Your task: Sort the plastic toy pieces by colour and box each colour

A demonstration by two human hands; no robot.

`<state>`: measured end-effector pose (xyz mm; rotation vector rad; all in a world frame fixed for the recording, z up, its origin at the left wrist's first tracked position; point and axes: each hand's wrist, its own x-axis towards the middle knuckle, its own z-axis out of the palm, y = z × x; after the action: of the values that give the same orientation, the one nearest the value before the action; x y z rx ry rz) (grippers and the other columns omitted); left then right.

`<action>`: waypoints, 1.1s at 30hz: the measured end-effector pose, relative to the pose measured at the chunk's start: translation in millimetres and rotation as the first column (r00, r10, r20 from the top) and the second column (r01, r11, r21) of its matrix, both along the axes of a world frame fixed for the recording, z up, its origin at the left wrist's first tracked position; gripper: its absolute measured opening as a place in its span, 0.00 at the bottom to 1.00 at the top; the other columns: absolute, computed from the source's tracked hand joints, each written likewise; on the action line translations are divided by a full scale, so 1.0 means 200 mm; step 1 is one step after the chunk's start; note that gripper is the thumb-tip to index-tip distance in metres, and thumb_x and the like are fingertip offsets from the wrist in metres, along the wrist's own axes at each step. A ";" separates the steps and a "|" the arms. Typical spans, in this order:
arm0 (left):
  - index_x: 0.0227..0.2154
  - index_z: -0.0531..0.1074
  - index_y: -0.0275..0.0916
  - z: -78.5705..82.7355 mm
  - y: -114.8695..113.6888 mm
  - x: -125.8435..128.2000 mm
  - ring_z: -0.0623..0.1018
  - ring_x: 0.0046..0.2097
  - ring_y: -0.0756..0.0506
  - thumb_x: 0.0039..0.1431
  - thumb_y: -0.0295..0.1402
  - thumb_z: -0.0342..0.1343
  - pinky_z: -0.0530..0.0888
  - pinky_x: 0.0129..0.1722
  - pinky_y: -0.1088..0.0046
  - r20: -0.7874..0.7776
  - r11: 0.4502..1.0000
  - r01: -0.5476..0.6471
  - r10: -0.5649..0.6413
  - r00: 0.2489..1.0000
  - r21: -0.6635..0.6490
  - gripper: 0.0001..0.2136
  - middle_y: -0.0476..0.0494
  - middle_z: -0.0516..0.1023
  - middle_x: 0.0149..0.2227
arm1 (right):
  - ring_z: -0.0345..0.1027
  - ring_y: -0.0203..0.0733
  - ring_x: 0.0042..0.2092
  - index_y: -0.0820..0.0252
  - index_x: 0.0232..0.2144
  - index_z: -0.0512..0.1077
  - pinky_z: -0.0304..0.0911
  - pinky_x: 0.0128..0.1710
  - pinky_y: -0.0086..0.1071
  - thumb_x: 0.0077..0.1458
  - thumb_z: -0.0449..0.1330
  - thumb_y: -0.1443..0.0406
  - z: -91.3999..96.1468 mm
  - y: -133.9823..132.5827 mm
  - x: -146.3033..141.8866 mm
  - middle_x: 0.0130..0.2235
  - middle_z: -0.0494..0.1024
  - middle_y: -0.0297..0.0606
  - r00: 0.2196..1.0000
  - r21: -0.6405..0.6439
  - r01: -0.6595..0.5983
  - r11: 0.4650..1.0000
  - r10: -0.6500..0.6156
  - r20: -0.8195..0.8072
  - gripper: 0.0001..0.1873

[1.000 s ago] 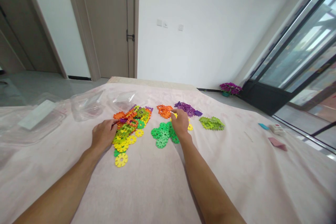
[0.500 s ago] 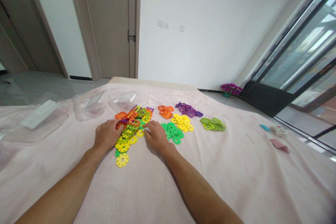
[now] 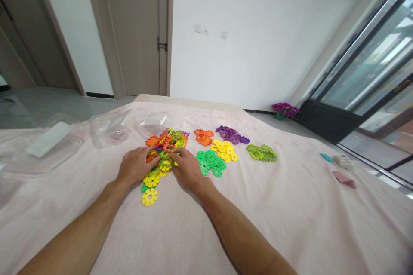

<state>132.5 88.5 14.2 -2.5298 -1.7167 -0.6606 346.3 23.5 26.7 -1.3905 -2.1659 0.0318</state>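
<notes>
A mixed pile of coloured plastic snowflake discs (image 3: 166, 148) lies on the pink cloth (image 3: 180, 223). My left hand (image 3: 135, 167) rests on the pile's left edge, fingers curled into the discs. My right hand (image 3: 186, 167) presses on its right edge, fingertips pinched among the pieces; what they hold is hidden. To the right lie sorted heaps: orange (image 3: 203, 136), purple (image 3: 230, 134), yellow (image 3: 225, 150), green (image 3: 210, 162) and lime (image 3: 262, 153). A single yellow disc (image 3: 149, 197) sits nearest me.
Clear plastic containers (image 3: 109, 128) and a lidded box (image 3: 41, 148) stand at the back left. Small items, a blue piece (image 3: 326, 157), a white object (image 3: 342, 161) and a pink one (image 3: 343, 177), lie at the right. A door and glass doors are behind.
My right hand came back from the yellow heap to the right side of the mixed pile. My left hand slid slightly further into the pile.
</notes>
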 end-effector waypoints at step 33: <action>0.51 0.76 0.43 -0.01 0.03 -0.02 0.75 0.55 0.39 0.64 0.54 0.45 0.68 0.54 0.63 0.027 0.997 0.030 -0.028 0.999 -0.070 0.26 0.41 0.78 0.55 | 0.62 0.33 0.29 0.60 0.29 0.74 0.54 0.30 0.27 0.57 0.64 0.62 0.03 0.07 0.11 0.27 0.72 0.29 0.896 -0.138 0.035 0.990 -0.093 -0.434 0.07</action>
<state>128.9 94.6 11.5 -2.6087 -1.7455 -0.6492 368.1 36.6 33.1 -1.3664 -1.7630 0.4275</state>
